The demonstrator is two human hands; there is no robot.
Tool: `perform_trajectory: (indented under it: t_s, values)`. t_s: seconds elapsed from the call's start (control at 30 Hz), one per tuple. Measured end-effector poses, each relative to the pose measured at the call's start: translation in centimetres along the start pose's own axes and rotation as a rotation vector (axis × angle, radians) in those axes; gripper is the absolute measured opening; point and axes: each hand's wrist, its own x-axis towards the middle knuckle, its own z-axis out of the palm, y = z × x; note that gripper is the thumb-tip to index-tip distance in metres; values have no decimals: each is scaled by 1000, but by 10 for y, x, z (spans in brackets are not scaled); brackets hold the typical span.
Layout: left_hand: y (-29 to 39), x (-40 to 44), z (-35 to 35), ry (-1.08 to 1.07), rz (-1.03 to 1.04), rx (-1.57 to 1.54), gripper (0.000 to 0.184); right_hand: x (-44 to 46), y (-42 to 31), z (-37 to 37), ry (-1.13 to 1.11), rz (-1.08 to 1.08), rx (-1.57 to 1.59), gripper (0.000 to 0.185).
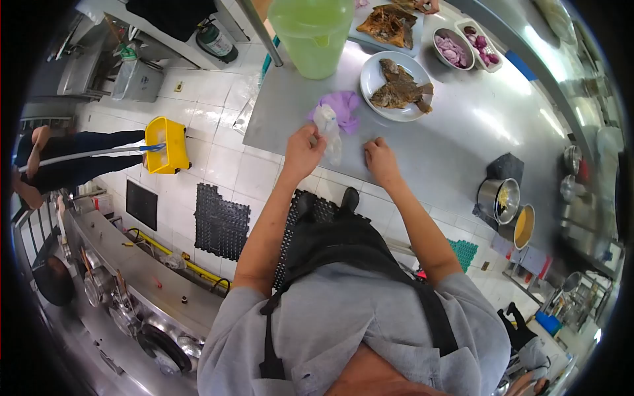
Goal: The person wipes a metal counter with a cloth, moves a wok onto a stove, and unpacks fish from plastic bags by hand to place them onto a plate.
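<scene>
My left hand (305, 150) is closed, its fingertips pinching a crumpled piece of thin, translucent white plastic (335, 146) above the front edge of the steel table (290, 109). Whether this plastic is a glove or a bag, I cannot tell. Right behind it on the tabletop lies a crumpled purple sheet or glove (346, 111). My right hand (381, 160) rests at the table's edge with its fingers curled in, and nothing shows in it. Beyond that hand, a white plate (371, 74) holds a browned, split fish (400, 92).
A large green container (310, 46) stands behind the purple item. Farther back are a tray with another fish (388, 26), a bowl of sliced onions (453, 51) and metal pots (495, 198) at right. Another person (53, 152) mops beside a yellow bucket (167, 145).
</scene>
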Motion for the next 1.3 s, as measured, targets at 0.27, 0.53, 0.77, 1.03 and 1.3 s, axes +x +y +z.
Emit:
perform_trajectory:
  t_s: [0.27,0.53,0.77,1.03,1.3]
  values:
    - [-11,-37,-17,-49,0,-508,37,45,-105,13,-269,59,540,15]
    - [-80,17,-156,209,-157,-556,15,93,-174,46,4,-278,344,26]
    - [-338,202,-231,126,-113,-170,14,115,-195,129,138,-78,144,26]
    - [-510,362,-142,153,-378,141,21,118,-220,168,256,16,-97,29]
    - [-452,307,-171,192,-284,214,12,121,-222,168,236,72,-117,36]
